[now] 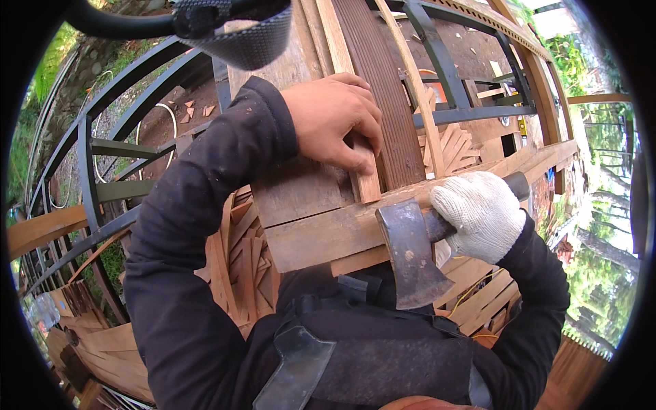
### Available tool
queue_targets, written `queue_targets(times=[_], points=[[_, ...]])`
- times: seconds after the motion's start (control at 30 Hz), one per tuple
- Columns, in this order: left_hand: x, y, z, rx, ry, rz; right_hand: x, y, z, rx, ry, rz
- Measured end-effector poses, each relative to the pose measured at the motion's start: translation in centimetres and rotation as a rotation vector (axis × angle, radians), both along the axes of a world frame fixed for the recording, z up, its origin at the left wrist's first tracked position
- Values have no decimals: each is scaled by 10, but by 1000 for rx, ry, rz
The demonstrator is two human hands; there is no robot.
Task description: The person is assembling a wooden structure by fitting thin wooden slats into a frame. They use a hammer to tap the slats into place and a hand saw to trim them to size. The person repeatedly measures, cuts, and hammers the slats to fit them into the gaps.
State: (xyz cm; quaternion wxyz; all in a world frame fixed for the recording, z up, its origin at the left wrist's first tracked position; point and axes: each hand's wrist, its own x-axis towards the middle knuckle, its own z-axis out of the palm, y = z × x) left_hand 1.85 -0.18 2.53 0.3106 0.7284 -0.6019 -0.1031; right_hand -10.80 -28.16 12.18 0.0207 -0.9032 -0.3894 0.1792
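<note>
While the bare left hand [335, 116] grips a wood strip [368, 188], the gloved right hand [475, 215] holds an axe [412, 256]

Where the strip ends, just above the centre of the frame, its cut face is squarish and pale brown, with straight edges and visible grain. The left hand is closed narrowly over it, fingers curled across the top and thumb lying near the end. Right of centre, the other hand, in a nubbly off-white knit glove, is wrapped around the axe handle, whose dark, blunt end pokes out beyond it. The axe head is dark, scuffed metal, flaring from a thick top to a gently curved edge that points toward the bottom of the frame.

Beside the strip, at upper centre, runs a reddish-brown board [362, 51] with fine lengthwise ridges. To the left lies a broad, weathered plank [297, 195], its surface smooth and stained. A thin, slightly wavy pale strip [417, 82] stretches down the upper right. Slender offcuts [247, 273] with tapered ends heap up left of centre, and more fan out right of the ridged board. Dark, square-edged metal bars [85, 154] form an open frame at upper left.
</note>
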Motion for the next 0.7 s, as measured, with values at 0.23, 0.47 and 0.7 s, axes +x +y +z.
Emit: queue_targets(times=[0.23,0.47,0.7], points=[[4,2,1,13,30,-58,-26,-36,0,81,-70,-272],[11,1,9,132,96,-101,-42,-59,-8,134,-71,-309],[9,5,9,158,109,-80,-43,-65,-12,137,-26,-334]])
